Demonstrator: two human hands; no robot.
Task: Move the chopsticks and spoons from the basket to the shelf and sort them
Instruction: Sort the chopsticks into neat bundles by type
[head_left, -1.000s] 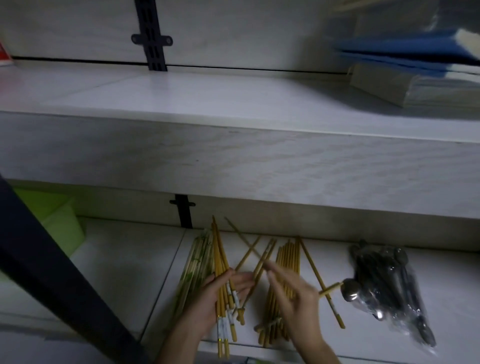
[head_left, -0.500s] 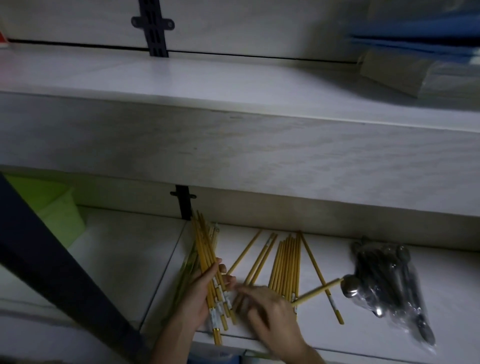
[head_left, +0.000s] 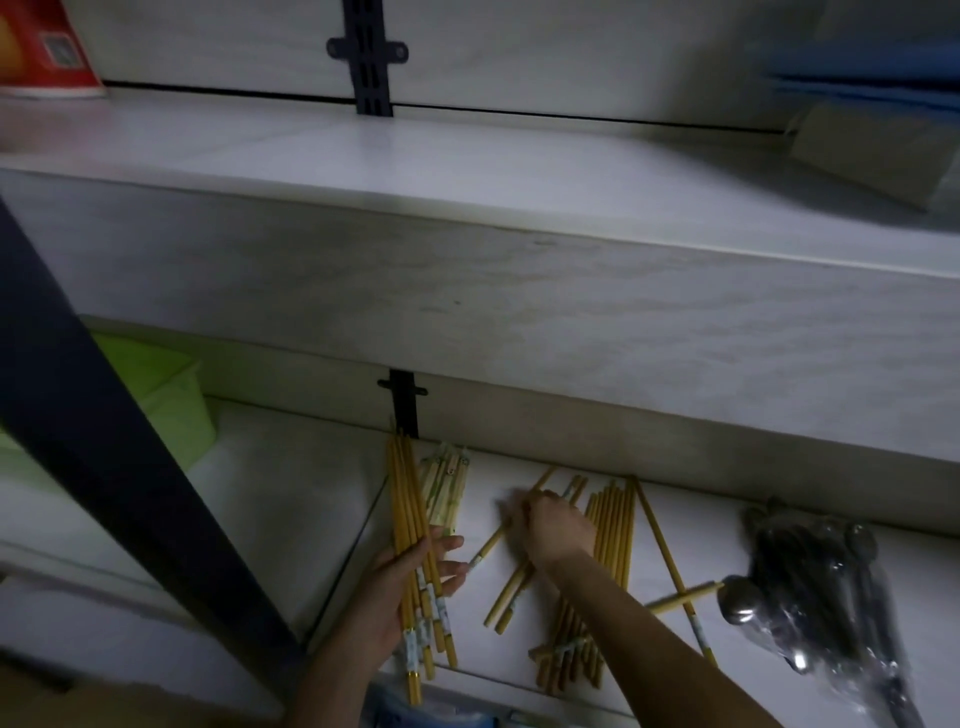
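Farther back on lower shelf (head_left: 291, 519) than half a second ago: right hand (head_left: 556, 530), over loose chopsticks (head_left: 613, 540). Bagged spoons (head_left: 821, 587) cut off at right edge. Chopstick bundle (head_left: 408, 519) across left hand (head_left: 395, 587), fingers half-curled round it. Right fingers (head_left: 514, 514) blurred, touching one stick; grip impossible to tell.

Upper board (head_left: 467, 156), pale wood-grain, with a deep front face. Red box (head_left: 41, 49) at its far left end, printed with a small square code and cut off by the frame edge. Blue flat items (head_left: 872, 67), blurred, at its far right, lying on top of a beige pack (head_left: 872, 150). Back wall panel (head_left: 571, 47), pale. Black slotted rail (head_left: 370, 57), upright on that panel, with a cross-shaped bracket. A second black bracket (head_left: 404, 402) on the wall under the board. Green plastic bin (head_left: 166, 395) at the left of the lower level, partly hidden by a dark slanted bar (head_left: 104, 441) that crosses the left foreground.
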